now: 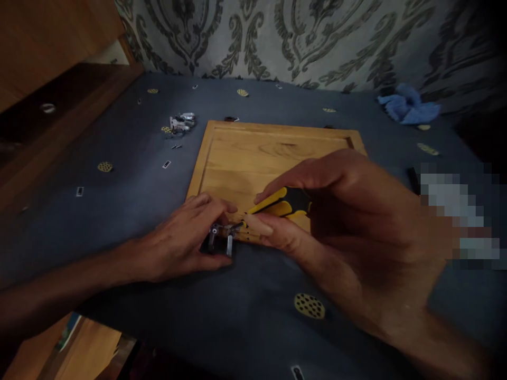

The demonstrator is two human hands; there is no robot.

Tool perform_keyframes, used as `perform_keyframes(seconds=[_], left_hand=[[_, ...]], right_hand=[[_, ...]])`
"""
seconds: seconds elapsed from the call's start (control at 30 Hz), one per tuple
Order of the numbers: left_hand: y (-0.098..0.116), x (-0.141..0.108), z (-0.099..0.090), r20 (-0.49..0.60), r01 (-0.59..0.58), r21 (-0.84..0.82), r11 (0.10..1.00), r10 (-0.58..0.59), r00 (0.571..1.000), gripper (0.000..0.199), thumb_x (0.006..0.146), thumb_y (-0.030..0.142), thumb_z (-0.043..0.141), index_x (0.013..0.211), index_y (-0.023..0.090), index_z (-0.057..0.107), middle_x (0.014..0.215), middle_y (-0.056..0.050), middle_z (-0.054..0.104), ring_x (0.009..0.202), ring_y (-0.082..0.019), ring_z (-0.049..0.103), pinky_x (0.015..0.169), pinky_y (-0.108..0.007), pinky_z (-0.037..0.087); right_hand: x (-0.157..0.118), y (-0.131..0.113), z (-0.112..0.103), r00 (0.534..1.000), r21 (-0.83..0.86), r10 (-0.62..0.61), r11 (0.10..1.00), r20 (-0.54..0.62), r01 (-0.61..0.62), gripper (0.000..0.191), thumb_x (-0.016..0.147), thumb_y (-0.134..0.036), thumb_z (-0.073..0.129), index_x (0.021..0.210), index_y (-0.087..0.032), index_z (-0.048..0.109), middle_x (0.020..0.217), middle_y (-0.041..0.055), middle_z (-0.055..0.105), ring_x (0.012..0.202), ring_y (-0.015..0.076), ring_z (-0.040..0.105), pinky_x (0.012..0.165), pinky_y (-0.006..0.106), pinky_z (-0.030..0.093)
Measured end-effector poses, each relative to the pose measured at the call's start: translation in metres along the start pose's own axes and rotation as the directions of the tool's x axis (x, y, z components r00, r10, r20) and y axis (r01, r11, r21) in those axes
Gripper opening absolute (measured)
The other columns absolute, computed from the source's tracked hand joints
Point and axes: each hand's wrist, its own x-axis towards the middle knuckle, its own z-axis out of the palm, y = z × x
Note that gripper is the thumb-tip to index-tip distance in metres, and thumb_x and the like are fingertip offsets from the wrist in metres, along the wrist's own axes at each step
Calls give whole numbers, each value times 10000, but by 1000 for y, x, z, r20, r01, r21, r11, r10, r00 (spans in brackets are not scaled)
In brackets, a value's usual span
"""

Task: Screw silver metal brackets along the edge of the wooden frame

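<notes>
A wooden cabinet door point(241, 158) with a raised frame lies on the dark blue patterned cloth. At its near edge sits a metal hinge point(229, 245), partly covered by fingers. My left hand point(182, 240) grips this hinge, thumb below and fingers above. In my right hand point(348, 232) is a screwdriver point(283, 203) with a yellow and black handle, pinched between thumb and fingers. Its short shaft points left and down towards the hinge; I cannot tell whether the tip sits in a screw.
More metal hinges point(182, 122) lie left of the door, with small screws point(176, 146) nearby. A crumpled blue cloth point(410, 104) is at the back right. Patterned wallpaper point(269, 42) rises behind, and brown wooden furniture point(59, 42) borders the left side. A pixelated patch hides something at right.
</notes>
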Motion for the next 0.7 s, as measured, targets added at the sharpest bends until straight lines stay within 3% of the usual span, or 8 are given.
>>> perform_keyframes(seconds=[0.13, 0.27, 0.37, 0.53, 0.6, 0.7], left_hand=[[-2, -1, 1, -9, -32, -4, 999, 32, 999, 415, 948, 299, 804, 1272, 228, 553, 1181, -42, 689, 1141, -261, 649, 991, -398, 573], [-7, -3, 4, -13, -60, 5, 998, 60, 998, 483, 971, 341, 793, 1359, 218, 533, 1227, -54, 716, 1199, -278, 656, 1032, -409, 571], [-10, -4, 6, -6, -61, 29, 998, 61, 998, 570, 987, 396, 775, 1447, 214, 493, 1260, -61, 711, 1261, -300, 643, 1080, -432, 556], [-7, -3, 4, 1, -22, 14, 1000, 22, 1000, 399, 999, 412, 725, 1308, 214, 567, 1189, -53, 694, 1167, -284, 656, 995, -416, 580], [-4, -2, 2, 19, 9, 19, 1000, -10, 1000, 362, 993, 389, 734, 1274, 218, 582, 1175, -46, 697, 1150, -273, 656, 995, -419, 579], [-2, -1, 1, 13, 12, -2, 1000, -12, 1000, 400, 987, 378, 753, 1311, 217, 583, 1216, -52, 710, 1177, -272, 650, 1008, -428, 570]], right_hand=[[5, -4, -1, 994, -75, 46, 996, 97, -38, 212, 895, -478, 879, 1041, -367, 772, 893, 5, 765, 932, 283, 791, 704, 368, 643], [9, -6, 1, 991, -73, 52, 996, 126, -43, 251, 882, -531, 869, 1071, -388, 786, 884, 7, 770, 945, 298, 799, 686, 381, 667], [7, -7, 1, 990, -59, 57, 997, 128, -50, 215, 885, -512, 864, 1042, -388, 785, 857, -1, 765, 911, 293, 802, 651, 378, 669], [4, -6, -1, 992, -32, 79, 997, 103, -76, 198, 929, -399, 845, 846, -311, 689, 862, -31, 764, 816, 212, 779, 649, 315, 637], [6, -7, -4, 990, -29, 112, 994, 86, -110, 188, 952, -357, 828, 854, -301, 677, 890, -38, 765, 812, 181, 767, 657, 280, 629], [10, -6, -13, 974, 45, 141, 987, 174, -151, 99, 933, -318, 834, 999, -356, 770, 992, -31, 800, 891, 203, 784, 683, 297, 665]])
